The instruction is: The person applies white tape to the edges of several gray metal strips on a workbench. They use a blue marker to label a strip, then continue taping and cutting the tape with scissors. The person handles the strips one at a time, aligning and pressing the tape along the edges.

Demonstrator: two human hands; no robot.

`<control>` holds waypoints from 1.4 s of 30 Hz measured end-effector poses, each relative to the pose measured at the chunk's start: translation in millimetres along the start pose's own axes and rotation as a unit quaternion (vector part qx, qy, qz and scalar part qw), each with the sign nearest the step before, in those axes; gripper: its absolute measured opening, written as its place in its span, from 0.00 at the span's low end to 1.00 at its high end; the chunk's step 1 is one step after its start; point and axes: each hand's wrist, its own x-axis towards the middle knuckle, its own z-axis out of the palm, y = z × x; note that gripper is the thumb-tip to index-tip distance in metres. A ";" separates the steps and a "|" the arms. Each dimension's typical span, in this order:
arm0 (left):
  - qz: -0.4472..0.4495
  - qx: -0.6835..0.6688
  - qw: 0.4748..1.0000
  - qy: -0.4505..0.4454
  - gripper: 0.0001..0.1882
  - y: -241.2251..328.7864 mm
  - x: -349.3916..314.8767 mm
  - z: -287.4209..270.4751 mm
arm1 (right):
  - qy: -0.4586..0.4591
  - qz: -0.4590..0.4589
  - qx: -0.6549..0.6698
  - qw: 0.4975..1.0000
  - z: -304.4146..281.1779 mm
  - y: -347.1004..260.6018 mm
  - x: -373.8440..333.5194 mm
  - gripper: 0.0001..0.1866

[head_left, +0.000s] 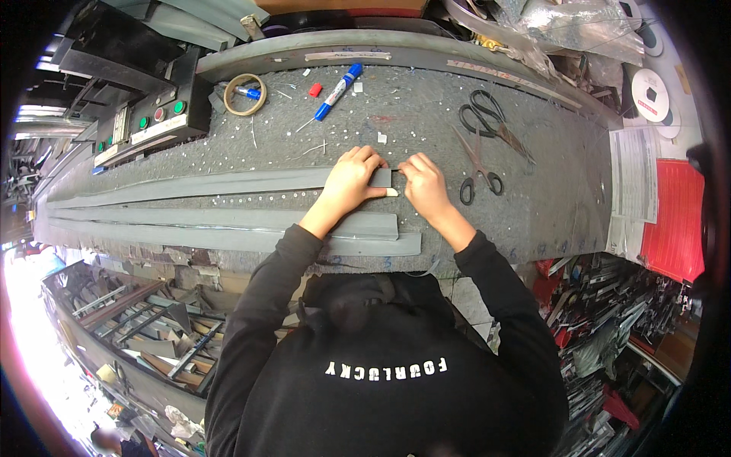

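Observation:
A long grey strip point(251, 184) lies across the bench, and my left hand point(352, 181) is closed around it near its right end, the thumb below and the fingers above. A small pale piece point(391, 193) shows by that thumb. Just off the strip's end, my right hand point(426, 190) pinches something thin and dark, too small to name. Nearer to me, a second grey strip point(304, 222) and a third grey strip point(365, 244) run alongside, converging with the first toward the far left.
Behind my hands lie a tape roll point(228, 108), a blue marker point(335, 95), a red cap point(315, 90) and two pairs of scissors point(478, 167). A control box with buttons point(152, 126) stands back left. A raised ledge point(426, 50) bounds the bench's far side. Scrap bins flank me.

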 end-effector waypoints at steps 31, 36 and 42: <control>0.047 0.009 0.999 0.026 0.30 -11.3 -8.8 9.3 | -0.083 0.085 -0.008 0.993 -25.3 13.4 -24.6 0.03; 0.027 0.030 0.999 0.020 0.30 -8.7 -7.4 11.4 | -0.106 0.060 -0.017 0.992 1.6 8.5 -0.4 0.04; 0.021 0.033 0.999 0.014 0.31 -8.2 -8.5 7.9 | -0.099 0.028 0.027 0.994 -3.2 -2.2 1.3 0.02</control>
